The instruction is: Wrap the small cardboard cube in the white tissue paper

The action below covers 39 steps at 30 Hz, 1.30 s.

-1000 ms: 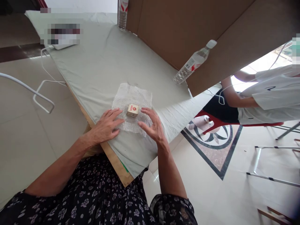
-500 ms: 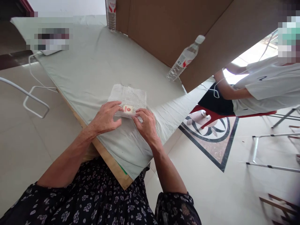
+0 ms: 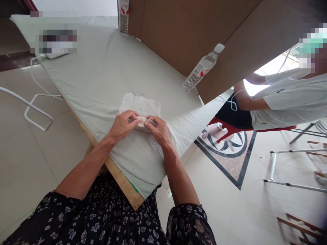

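Observation:
A whitish, translucent sheet that looks like bubble wrap (image 3: 141,103) lies on the cloth near the table's front corner. Its near part is folded up over a small pale box (image 3: 141,119), of which only a little shows through. My left hand (image 3: 125,124) pinches the left end of this bundle, thumb in front and fingers behind. At the right end, my right hand (image 3: 157,127) grips the same wrap, its thumb pressed inward. The fingers cover much of the box.
A water bottle (image 3: 203,68) stands against a large cardboard panel (image 3: 178,34), with another bottle (image 3: 124,18) at its far end. The pale tablecloth (image 3: 102,75) covers the table. To the right, a person in a white shirt (image 3: 293,98) sits on a red stool (image 3: 230,131).
The box's red-printed face was visible on the sheet; now the near edge of the wrap is folded over it. Both hands have closed from apart onto the bundle's ends.

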{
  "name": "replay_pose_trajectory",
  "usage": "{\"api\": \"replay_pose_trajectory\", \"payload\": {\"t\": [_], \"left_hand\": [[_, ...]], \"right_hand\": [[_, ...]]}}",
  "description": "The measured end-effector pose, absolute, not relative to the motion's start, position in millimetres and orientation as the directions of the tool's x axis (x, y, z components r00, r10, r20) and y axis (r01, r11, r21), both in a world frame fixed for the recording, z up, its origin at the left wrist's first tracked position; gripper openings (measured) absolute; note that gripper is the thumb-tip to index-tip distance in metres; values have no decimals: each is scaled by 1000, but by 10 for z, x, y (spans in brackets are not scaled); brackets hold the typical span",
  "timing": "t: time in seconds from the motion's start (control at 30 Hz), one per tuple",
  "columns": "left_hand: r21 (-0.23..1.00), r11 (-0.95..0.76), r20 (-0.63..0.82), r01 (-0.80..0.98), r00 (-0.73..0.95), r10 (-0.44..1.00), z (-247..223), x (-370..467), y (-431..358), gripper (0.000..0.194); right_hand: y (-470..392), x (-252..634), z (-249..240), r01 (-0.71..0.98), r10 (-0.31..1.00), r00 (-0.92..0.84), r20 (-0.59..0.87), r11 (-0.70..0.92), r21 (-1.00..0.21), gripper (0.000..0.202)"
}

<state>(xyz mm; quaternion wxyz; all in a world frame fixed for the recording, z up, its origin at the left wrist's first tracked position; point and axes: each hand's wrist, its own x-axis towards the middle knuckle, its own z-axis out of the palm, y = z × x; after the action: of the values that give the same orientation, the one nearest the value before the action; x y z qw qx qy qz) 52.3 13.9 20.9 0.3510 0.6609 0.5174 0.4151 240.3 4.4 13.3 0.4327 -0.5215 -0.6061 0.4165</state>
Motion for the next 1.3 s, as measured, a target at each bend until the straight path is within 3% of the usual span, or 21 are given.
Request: {"api": "replay_pose_trajectory", "payload": {"t": [0.4,1.1,1.2,1.3], "left_hand": [[908,-201,164,367,131,978,279,521,62,24],[914,-139,67,381,197,978,351,509,105,16],[915,-124,40,384,219,975,366,499,130,15],[922,-98,15,375,217,976,362,499,154,18]], "right_hand": [[-85,2363,102,356,989,-40,143,148,-923,26],[-113,2363,35,331,991,29,134,117,-936,21],[-91,2411,9,394,988,26,153,131,-910,19],[-161,2446,60,596,942,96,321,204,-777,18]]}}
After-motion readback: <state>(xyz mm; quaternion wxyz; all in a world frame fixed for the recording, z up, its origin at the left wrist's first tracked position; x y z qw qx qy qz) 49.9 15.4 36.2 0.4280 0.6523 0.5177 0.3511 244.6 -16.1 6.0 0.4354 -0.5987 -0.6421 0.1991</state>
